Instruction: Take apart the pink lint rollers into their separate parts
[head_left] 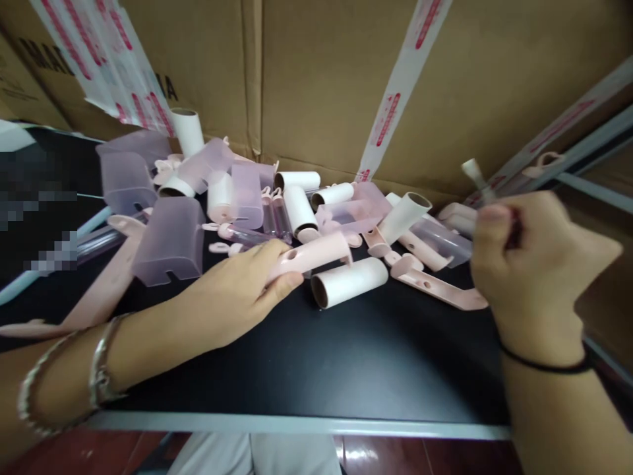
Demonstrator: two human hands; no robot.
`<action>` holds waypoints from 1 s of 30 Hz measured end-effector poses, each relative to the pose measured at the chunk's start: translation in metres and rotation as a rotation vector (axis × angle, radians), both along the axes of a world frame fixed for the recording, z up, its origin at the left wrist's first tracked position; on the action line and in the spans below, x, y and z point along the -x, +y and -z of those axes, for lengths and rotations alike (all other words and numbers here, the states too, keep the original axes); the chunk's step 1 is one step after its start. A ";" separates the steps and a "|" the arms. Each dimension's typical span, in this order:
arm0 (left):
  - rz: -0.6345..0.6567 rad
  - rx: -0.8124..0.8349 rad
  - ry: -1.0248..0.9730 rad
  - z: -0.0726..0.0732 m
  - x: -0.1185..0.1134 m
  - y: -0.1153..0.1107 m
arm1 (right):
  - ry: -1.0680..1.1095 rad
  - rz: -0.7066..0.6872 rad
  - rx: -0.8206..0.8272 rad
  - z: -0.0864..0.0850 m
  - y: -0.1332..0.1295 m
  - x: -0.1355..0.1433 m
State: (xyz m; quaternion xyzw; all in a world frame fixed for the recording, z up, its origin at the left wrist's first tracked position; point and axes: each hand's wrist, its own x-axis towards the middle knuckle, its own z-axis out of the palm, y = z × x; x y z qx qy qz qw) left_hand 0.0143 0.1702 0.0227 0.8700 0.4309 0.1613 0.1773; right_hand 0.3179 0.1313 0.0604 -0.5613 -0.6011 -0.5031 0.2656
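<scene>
My left hand [247,287] is wrapped round the end of a pink plastic holder [319,254], which points right above the black surface. Just below the holder's far end lies a white cardboard tube [351,282] on its side. At the right, my right hand [519,264] is raised and closed round a small white stick-like piece [477,175], whose tip sticks out at the upper left of the fist; the rest is hidden by the fingers. Between the hands a flat pink part [440,290] rests on the surface.
Behind the hands, translucent purple containers [171,241], more white tubes [299,210] and clear tubes lie in a pile against a taped cardboard box [316,79]. A long pink part [106,284] lies at left. The black table [297,376] has a grey front edge.
</scene>
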 end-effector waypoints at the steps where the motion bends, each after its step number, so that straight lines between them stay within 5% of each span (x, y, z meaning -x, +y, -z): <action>1: 0.001 -0.134 0.048 0.003 0.001 0.003 | 0.130 0.070 -0.064 -0.004 0.006 -0.018; 4: -0.002 -0.412 0.208 0.010 0.002 0.009 | 0.516 0.271 -0.281 -0.007 0.023 -0.078; 9: 0.014 -0.657 0.211 0.014 -0.002 0.001 | 0.836 0.383 -0.121 0.017 0.039 -0.152; 14: 0.768 -0.645 -0.001 0.014 -0.022 -0.022 | 0.965 0.362 -0.052 0.043 0.060 -0.178; 16: 0.865 -0.590 0.068 0.014 -0.029 -0.024 | 1.037 0.343 -0.059 0.045 0.077 -0.187; 24: 0.492 -0.515 0.204 0.017 -0.031 -0.007 | 1.156 0.298 -0.145 0.035 0.129 -0.200; 30: 0.271 -0.574 0.190 0.019 -0.034 -0.008 | 0.839 0.013 -0.131 0.010 0.128 -0.200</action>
